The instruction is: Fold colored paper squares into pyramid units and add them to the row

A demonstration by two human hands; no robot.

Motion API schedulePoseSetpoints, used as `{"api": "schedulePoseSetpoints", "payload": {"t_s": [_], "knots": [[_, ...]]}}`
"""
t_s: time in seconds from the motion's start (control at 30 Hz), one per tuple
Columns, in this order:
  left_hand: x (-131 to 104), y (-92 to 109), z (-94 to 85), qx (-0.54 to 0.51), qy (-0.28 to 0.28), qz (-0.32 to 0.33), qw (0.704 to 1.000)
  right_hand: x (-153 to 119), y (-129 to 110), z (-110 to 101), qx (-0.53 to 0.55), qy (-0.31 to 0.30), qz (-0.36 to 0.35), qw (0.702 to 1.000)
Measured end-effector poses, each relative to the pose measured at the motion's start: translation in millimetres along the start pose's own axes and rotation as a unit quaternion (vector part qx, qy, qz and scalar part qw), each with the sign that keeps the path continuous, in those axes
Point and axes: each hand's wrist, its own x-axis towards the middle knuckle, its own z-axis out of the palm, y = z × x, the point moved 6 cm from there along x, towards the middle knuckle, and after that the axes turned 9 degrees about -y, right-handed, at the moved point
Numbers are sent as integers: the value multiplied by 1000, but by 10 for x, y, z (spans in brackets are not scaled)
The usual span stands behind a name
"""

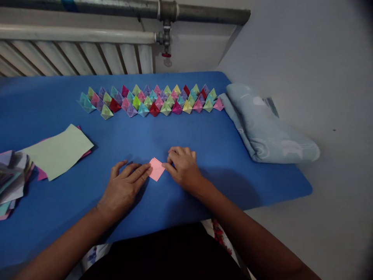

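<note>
A small pink folded paper [156,171], shaped like a diamond, lies on the blue tabletop between my hands. Its left corner is held under the fingertips of my left hand [124,186]; those fingers reach out close together, and the thumb is hidden. At the right corner, the thumb and curled index finger of my right hand [183,166] close on the paper's edge. Beyond both hands stand rows of small folded paper pieces [154,109] in many colours, with pointed tops.
Left of my hands lie light green paper sheets [61,151] over magenta ones, beside a pile of mixed papers [11,181]. A folded light blue blanket [262,128] rests at the right edge of the blue table [131,136]. A radiator [78,54] and pipe [204,13] run behind.
</note>
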Motion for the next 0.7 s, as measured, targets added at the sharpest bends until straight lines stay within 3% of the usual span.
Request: {"api": "schedulePoseSetpoints", "payload": {"t_s": [0.23,0.4,0.47,0.57,0.7], "knots": [[-76,-6,-61,-7,3,-35,999,-38,53,-6,20,3,-2,1000],[411,-126,-190,-95,-48,-52,993,-34,38,-26,17,-4,4,1000],[689,-155,-186,-135,-109,-28,984,-41,32,-34,16,-4,3,1000],[978,-220,-79,-150,-251,-46,955,-55,37,-48,27,5,2,1000],[1131,-265,-22,-143,-310,-80,936,-71,67,-58,48,12,8,999]]}}
